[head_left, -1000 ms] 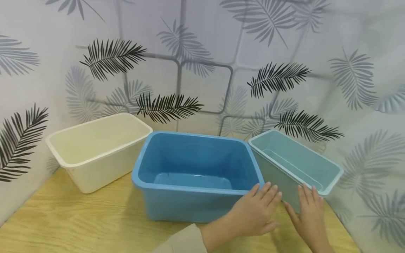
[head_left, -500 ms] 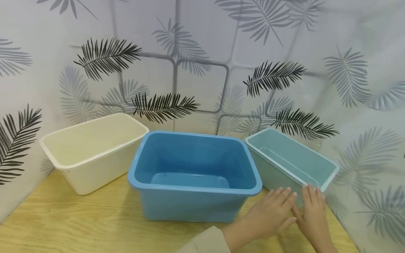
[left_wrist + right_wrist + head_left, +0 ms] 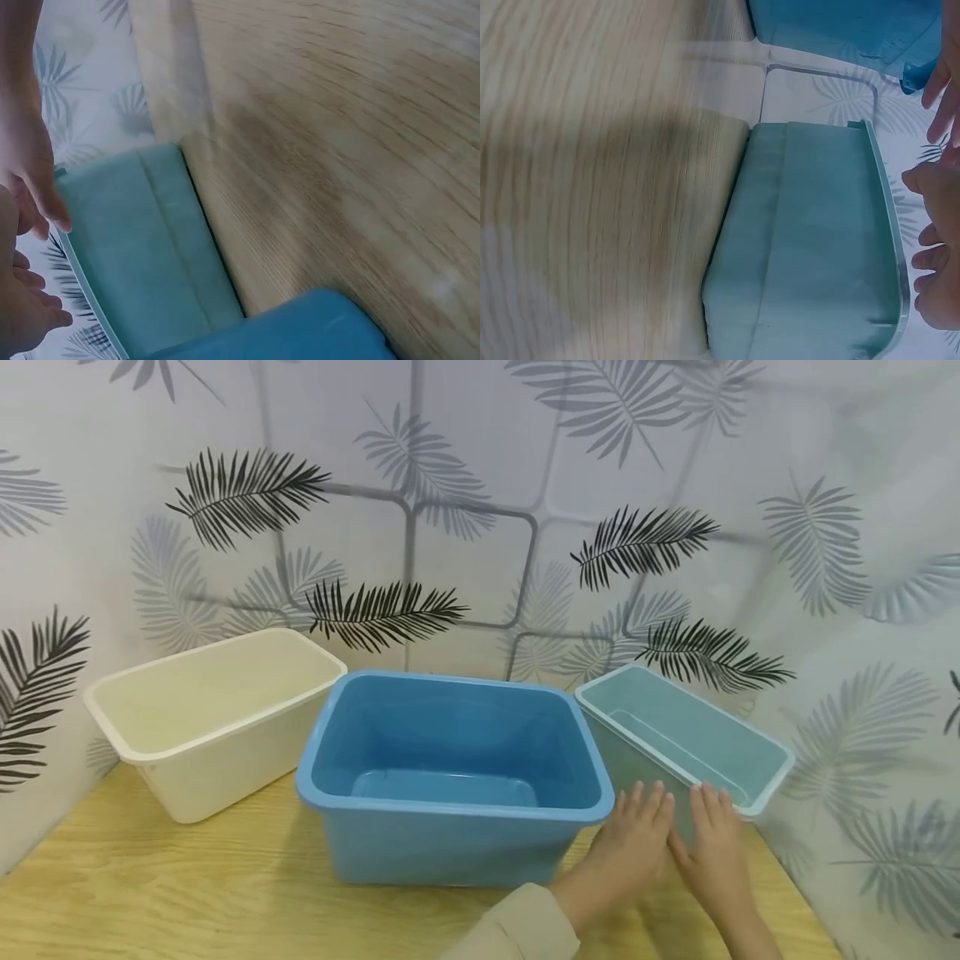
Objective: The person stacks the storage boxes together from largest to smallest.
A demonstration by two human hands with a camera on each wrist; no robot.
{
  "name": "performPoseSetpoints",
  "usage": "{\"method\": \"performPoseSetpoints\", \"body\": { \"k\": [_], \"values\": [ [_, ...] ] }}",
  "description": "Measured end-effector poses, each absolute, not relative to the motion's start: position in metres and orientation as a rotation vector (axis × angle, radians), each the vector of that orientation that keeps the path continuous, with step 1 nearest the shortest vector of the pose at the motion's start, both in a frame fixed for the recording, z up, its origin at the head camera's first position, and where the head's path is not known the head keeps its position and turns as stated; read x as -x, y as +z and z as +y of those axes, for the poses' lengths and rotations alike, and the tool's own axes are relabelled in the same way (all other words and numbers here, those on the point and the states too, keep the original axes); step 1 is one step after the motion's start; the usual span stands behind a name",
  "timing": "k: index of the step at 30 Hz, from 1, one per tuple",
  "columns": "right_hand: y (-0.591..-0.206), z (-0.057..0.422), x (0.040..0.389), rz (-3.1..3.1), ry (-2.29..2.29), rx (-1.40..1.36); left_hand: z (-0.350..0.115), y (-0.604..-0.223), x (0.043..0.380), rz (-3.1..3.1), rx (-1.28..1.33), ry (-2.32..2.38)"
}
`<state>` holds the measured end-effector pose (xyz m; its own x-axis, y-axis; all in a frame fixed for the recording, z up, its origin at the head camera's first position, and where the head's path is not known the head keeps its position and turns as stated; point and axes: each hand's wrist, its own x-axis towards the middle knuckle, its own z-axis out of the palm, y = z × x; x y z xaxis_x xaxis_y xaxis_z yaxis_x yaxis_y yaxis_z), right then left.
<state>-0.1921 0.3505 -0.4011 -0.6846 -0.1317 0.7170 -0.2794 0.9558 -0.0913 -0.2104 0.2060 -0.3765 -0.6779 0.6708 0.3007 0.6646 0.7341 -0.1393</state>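
In the head view, both hands reach in at the lower right, fingers straight and nothing gripped. My left hand [image 3: 632,845], below a beige sleeve [image 3: 525,925], is just off the front right corner of the blue tub [image 3: 442,847]. Beside it, my right hand [image 3: 714,858] has its fingertips right at the near rim of the pale teal bin [image 3: 652,768]. The wrist views catch the bin's outer side wall [image 3: 142,240] and the hands from below, at the rim's height. Part of the teal bin's front wall is hidden behind the hands.
A cream bin [image 3: 217,760] stands on the left, angled, close to the blue tub. All three containers are on a wood-grain table [image 3: 225,902]. A white wall covering with leaf prints [image 3: 480,568] rises right behind them and along both sides.
My left hand swung right, away from the blue tub's corner, then came back left and slightly forward. My right hand stays near the teal bin's rim. The head view has shifted slightly.
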Motion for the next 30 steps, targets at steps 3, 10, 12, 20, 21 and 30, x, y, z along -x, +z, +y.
{"method": "performPoseSetpoints", "body": {
  "k": [3,10,12,20,21,30],
  "values": [
    [-0.401,0.345,0.196,-2.355,0.244,-0.267,0.208,-0.376,0.215,-2.644,0.980,-0.021],
    [-0.400,0.339,0.203,-2.402,0.224,-0.191,0.207,-0.379,0.217,-2.638,0.965,0.020],
    [-0.398,0.338,0.205,-2.419,0.217,-0.161,0.207,-0.380,0.219,-2.609,0.977,0.078],
    [-0.398,0.338,0.210,-2.450,0.190,-0.058,0.211,-0.381,0.224,-2.530,0.976,0.132],
    [-0.398,0.339,0.210,-2.450,0.194,-0.054,0.211,-0.381,0.223,-2.539,0.968,0.093],
    [-0.399,0.342,0.210,-2.398,0.208,-0.052,0.215,-0.380,0.227,-2.629,0.964,-0.024]
  ]
}}
